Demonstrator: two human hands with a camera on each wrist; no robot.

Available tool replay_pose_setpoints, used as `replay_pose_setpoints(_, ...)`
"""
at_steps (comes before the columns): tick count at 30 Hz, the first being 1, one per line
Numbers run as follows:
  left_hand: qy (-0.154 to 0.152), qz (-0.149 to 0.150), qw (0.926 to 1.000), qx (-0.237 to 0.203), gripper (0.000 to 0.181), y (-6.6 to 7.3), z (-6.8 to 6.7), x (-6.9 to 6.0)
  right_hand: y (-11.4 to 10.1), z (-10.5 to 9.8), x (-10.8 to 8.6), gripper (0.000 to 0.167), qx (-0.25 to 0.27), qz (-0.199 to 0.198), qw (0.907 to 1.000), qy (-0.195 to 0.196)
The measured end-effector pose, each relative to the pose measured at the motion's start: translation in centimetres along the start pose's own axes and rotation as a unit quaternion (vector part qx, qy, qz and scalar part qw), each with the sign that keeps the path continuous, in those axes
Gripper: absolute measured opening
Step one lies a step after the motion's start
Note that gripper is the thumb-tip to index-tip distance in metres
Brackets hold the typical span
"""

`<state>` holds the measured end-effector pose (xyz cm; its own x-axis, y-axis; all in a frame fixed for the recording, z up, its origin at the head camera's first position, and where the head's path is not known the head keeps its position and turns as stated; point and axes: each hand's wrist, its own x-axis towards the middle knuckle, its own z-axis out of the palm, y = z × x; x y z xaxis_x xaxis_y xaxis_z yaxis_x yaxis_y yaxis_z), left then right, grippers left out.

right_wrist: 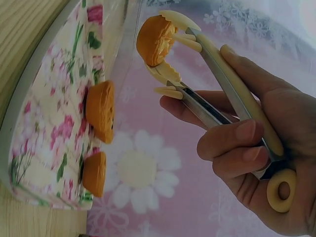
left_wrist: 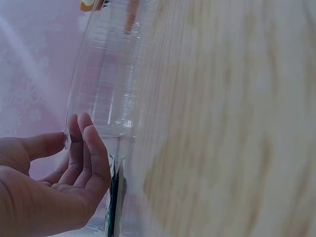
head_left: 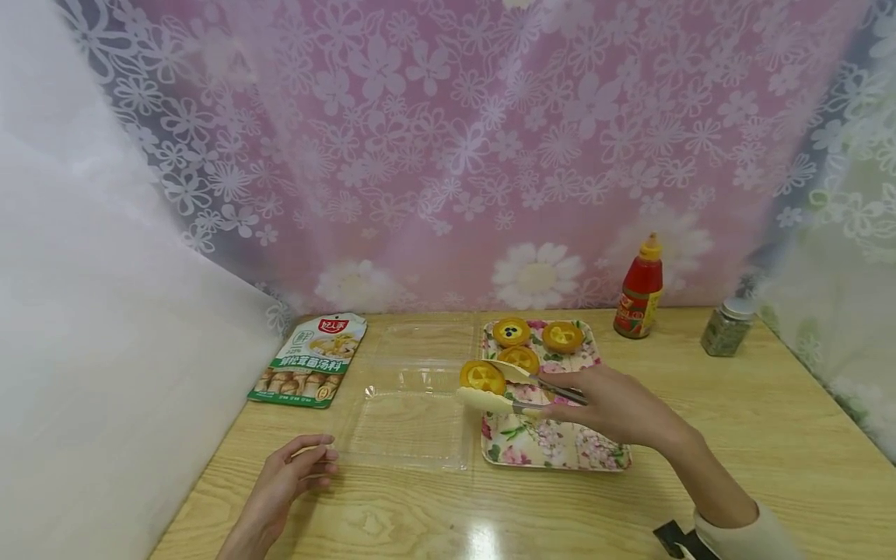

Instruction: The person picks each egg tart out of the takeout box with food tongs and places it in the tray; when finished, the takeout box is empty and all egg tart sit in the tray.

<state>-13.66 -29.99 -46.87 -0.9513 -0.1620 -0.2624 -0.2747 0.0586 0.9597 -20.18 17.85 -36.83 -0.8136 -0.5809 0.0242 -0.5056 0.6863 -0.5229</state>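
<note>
My right hand (head_left: 616, 408) grips metal tongs with cream tips (right_wrist: 232, 94). A held egg tart (head_left: 481, 376) sits between the tips, off the tray, above the right side of a clear plastic clamshell box (head_left: 420, 460). Thumb and fingers of my left hand (left_wrist: 64, 182) pinch the rim at the box's near left corner. The box lies open, its lid (head_left: 427, 342) folded back toward the curtain. On the floral tray (head_left: 553, 459) to the right, a tart with dark berries (head_left: 512, 332), another tart (head_left: 563, 337) and a third tart (head_left: 520, 359) rest near the far end.
A green and white soup-seasoning packet (head_left: 308, 362) lies left of the box. At the back right stand a red sauce bottle (head_left: 638, 295) and a small spice jar (head_left: 728, 328). A floral curtain (head_left: 455, 155) hangs behind the wooden table (head_left: 392, 517).
</note>
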Motion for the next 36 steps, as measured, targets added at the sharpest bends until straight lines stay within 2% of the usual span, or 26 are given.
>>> replay_pose_setpoints(3,-0.001,0.001,1.0000,-0.002,0.038,0.1,0.0,0.0,0.7,-0.4,-0.8,0.062,-0.003,0.009,0.9999,0.009)
replay_pose_setpoints(10,-0.017,0.000,0.9998,0.001,0.039,0.3,-0.2,0.0,2.0,-1.0,-2.6,0.065,0.024,0.059,0.9979,0.011)
replay_pose_setpoints(16,-0.021,0.000,0.9998,0.001,0.039,0.5,-0.2,0.0,3.7,-1.4,-3.6,0.067,-0.005,0.061,0.9975,0.034)
replay_pose_setpoints(20,-0.021,0.000,0.9998,0.001,0.039,0.5,-0.2,0.0,4.8,-1.9,-4.3,0.068,0.007,0.075,0.9963,0.041)
replay_pose_setpoints(25,-0.015,0.000,0.9999,0.004,0.040,0.3,-0.2,0.1,5.9,-2.2,-4.9,0.069,0.021,0.094,0.9944,0.045)
replay_pose_setpoints(36,-0.008,-0.004,0.9999,0.008,0.038,0.2,-0.2,0.1,8.1,-2.1,-5.3,0.072,-0.005,0.132,0.9905,0.038)
